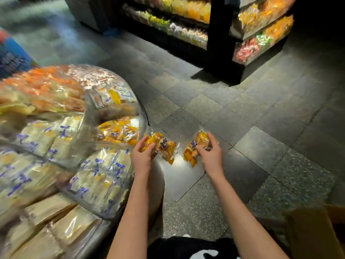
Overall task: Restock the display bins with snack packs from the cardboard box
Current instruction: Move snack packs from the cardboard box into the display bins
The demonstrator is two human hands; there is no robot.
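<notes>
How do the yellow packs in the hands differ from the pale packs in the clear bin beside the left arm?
Colour: the held packs show yellow-orange contents; the bin packs are pale cream.
Shape: held packs look lumpy; bin packs look flat.
Place: the left hand and right hand grip the held packs above the floor; the bin packs lie stacked in the clear bin.
Both have clear wrappers with blue-purple print.

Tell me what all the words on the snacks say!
Nothing reads clearly.
Left pack, in left hand: purple print, blurred.
Right pack, in right hand: purple print, blurred.
Bin packs: purple print, blurred.
Shelf packs: too small.
</notes>
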